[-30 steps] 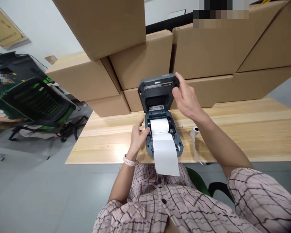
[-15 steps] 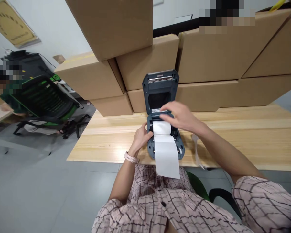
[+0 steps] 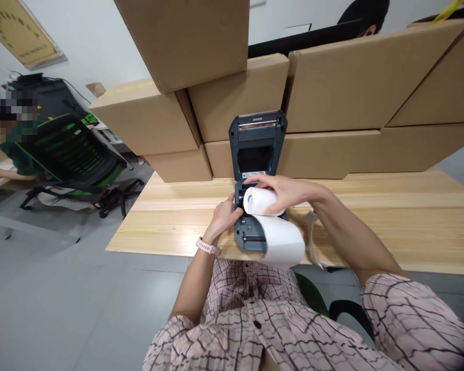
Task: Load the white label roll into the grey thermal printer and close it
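Note:
A dark grey label printer [image 3: 249,242] stands at the near edge of the table with its lid [image 3: 258,135] raised. My right hand [image 3: 284,193] is closed around a white label roll [image 3: 257,201] over the printer's bay, and the roll's hollow left end shows. From the roll a loose strip of label paper [image 3: 285,241] curls toward the right front, past the printer's edge. My left hand [image 3: 224,215] grips the printer's left side, its thumb by the roll's left end; its other fingers are partly hidden.
Cardboard boxes [image 3: 332,93] are stacked along the back of the wooden table [image 3: 170,221]. A white scrap strip [image 3: 312,239] lies right of the printer. A person sits at the left by a black-green chair [image 3: 77,149]; another person's head [image 3: 367,15] shows behind the boxes.
My right hand has come down onto the label roll and taken hold of it. The roll has lifted and tilted, and its loose paper has swung right. My left hand stays at the printer's side.

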The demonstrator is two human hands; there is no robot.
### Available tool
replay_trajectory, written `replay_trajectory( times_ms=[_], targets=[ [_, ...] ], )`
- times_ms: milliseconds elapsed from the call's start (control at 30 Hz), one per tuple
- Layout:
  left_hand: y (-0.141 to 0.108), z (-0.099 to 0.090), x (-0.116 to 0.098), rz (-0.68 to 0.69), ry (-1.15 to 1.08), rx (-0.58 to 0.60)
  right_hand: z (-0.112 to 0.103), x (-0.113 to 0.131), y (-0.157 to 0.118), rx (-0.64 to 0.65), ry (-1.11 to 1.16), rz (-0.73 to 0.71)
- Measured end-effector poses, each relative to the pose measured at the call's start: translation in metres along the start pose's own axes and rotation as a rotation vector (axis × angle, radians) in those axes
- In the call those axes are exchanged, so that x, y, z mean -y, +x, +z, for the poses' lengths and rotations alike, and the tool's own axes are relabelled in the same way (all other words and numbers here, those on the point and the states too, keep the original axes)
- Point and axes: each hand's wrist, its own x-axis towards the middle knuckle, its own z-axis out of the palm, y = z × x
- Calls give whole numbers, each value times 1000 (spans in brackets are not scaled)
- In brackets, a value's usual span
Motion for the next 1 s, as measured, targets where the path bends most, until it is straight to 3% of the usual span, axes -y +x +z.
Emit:
replay_trajectory(
  times_ms=[133,300,467,633,767,867,1000],
  targets=[
    [-1,0,0,-14,-26,-1,-30,-6,-56,-248,158,-104],
    [1,0,1,-3,-10,-3,-40,-49,-88,-452,153,112],
    [1,1,2,-16,-42,-4,-30,-86,-71,-418,124,250],
    [1,1,4,-3,-62,-14,-18,-107,-46,-349,211,244],
    [1,2,6,-4,-81,-15,-4,-119,-37,-368,311,257],
    [2,3,8,-8,-79,-12,2,-125,-53,-417,366,258],
    [4,5,11,13,-102,-17,14,-125,-112,-585,529,264]
  ],
)
